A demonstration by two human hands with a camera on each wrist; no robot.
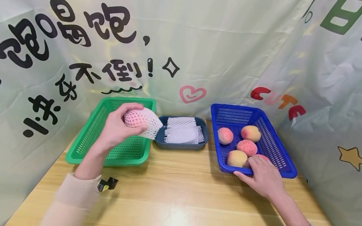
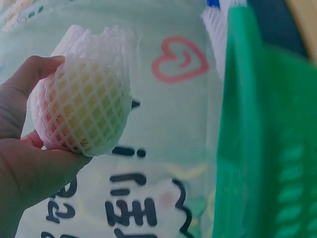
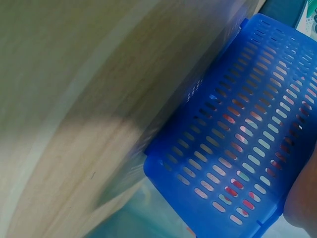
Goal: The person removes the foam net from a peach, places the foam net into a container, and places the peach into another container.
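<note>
My left hand grips a peach in a white foam net sleeve above the green basket. Its thumb and fingers are on opposite sides of the fruit, and the sleeve's loose end sticks out past it. At the front of the blue basket, my right hand lies over the rim. The fingers reach inside, right at a pink peach they partly cover; the thumb is at the rim's outer side. I cannot tell whether these fingers hold the peach or the rim. A yellow peach is beside them.
Between the baskets stands a dark blue tray with several white foam net sleeves. More peaches lie in the blue basket. A printed cloth hangs behind the wooden table and along its sides.
</note>
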